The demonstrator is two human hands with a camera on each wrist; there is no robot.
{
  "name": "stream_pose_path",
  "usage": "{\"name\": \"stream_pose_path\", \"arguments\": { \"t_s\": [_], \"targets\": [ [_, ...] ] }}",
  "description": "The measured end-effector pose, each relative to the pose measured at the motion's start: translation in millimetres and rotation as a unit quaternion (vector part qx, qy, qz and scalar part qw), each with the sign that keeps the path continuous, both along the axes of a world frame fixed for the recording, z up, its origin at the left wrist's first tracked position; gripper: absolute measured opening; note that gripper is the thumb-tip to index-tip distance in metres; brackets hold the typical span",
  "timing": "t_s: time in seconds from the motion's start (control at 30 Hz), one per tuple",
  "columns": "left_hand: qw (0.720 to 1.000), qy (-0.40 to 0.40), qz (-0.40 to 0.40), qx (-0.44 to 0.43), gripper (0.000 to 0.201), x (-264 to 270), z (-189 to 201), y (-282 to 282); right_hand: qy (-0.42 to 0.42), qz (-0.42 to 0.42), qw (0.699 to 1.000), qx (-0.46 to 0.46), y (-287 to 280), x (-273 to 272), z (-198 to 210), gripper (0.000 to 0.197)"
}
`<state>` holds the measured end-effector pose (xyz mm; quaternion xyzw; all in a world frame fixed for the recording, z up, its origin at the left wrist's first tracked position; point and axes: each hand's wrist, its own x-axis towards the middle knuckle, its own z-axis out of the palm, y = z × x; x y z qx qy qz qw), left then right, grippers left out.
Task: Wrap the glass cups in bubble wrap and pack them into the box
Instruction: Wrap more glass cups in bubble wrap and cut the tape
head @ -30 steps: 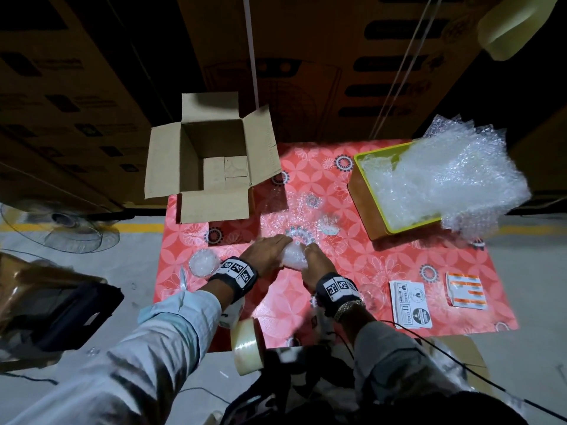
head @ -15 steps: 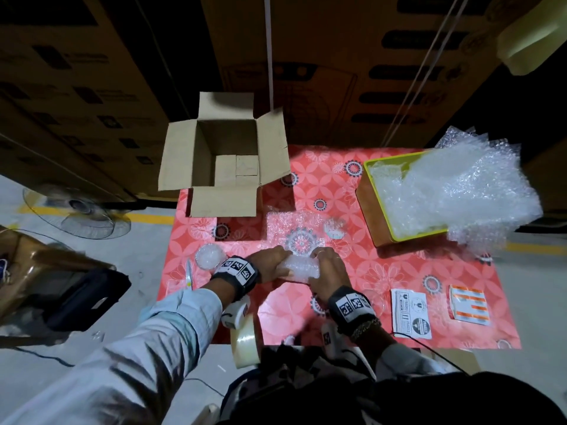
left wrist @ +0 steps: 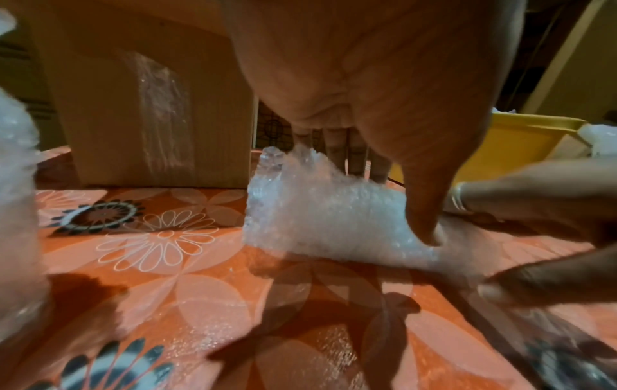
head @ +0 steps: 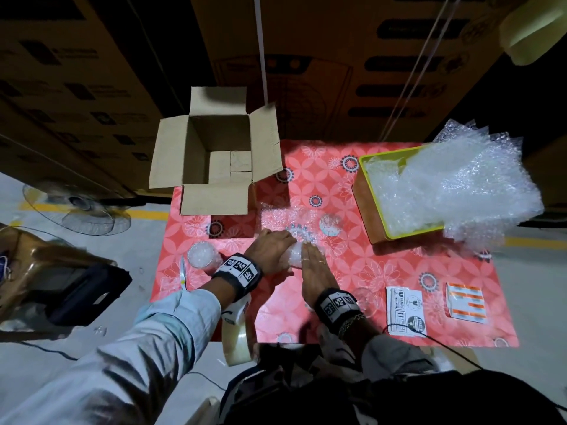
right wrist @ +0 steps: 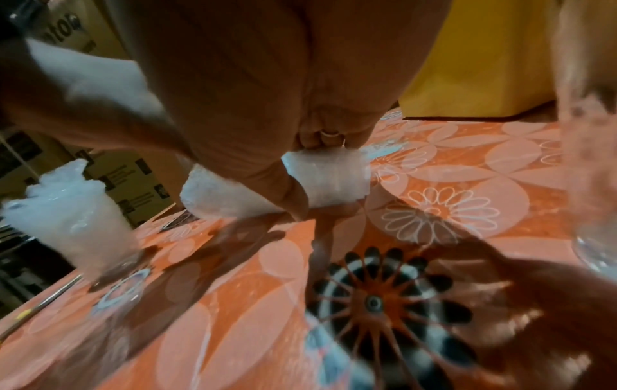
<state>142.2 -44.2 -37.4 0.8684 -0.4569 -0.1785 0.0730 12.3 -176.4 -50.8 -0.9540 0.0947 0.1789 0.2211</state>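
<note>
A glass cup rolled in bubble wrap (head: 294,256) (left wrist: 317,219) (right wrist: 328,182) lies on its side on the red flowered tablecloth (head: 383,265). My left hand (head: 270,251) (left wrist: 394,200) grips its left part, fingers behind and thumb in front. My right hand (head: 316,271) (right wrist: 310,176) lies flat on its right part with fingers straight. The loose end of the bubble wrap sheet (head: 285,220) spreads ahead of the hands. The open cardboard box (head: 171,154) stands empty at the table's far left corner.
A wrapped cup (head: 203,256) (right wrist: 66,205) stands left of my left wrist; another glass (head: 329,224) stands beyond the sheet, a bare one (head: 365,302) by my right wrist. Yellow tray (head: 365,191) with bubble wrap far right. Tape roll (head: 236,342), label sheets (head: 405,311) near front edge.
Both hands have pushed the roll a little farther over the sheet. My right hand's fingers have gone from curled round the roll to flat on top of it.
</note>
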Motion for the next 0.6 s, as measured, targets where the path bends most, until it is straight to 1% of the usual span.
{"name": "stream_pose_path", "arguments": {
  "t_s": [0.03,0.1,0.17,0.27,0.37,0.43,0.53,0.6],
  "targets": [
    [1.0,0.0,-0.001,0.009,0.07,0.2,-1.1,-1.1,0.0,-0.007,1.0,0.006,-2.6,4.7,1.1,0.088],
    [1.0,0.013,0.013,0.019,0.068,2.8,-2.8,-4.1,0.002,-0.023,1.0,0.017,-7.3,12.8,3.6,0.085],
    [0.999,0.037,0.025,0.026,0.065,7.2,-1.4,-8.3,0.0,-0.036,0.999,0.013,-11.0,18.5,6.1,0.084],
    [0.994,0.085,0.046,0.042,0.066,17.5,-1.3,-9.8,-0.022,-0.063,0.998,0.001,-9.8,20.6,10.2,0.083],
    [0.991,0.113,0.068,0.038,0.072,22.6,-4.1,-6.9,-0.022,-0.047,0.998,-0.029,-6.1,22.5,8.7,0.083],
    [0.99,0.103,0.09,0.019,0.074,19.3,-5.5,-6.7,-0.018,-0.035,0.998,-0.051,-6.5,31.6,1.4,0.085],
    [0.987,0.062,0.144,-0.025,0.071,10.5,0.1,-6.7,-0.013,-0.031,0.996,-0.081,-7.4,50.6,-1.9,0.084],
    [0.976,0.036,0.203,-0.069,0.071,2.8,10.0,-3.5,-0.015,-0.013,0.995,-0.102,-10.4,61.8,-0.1,0.08]
  ]
}}
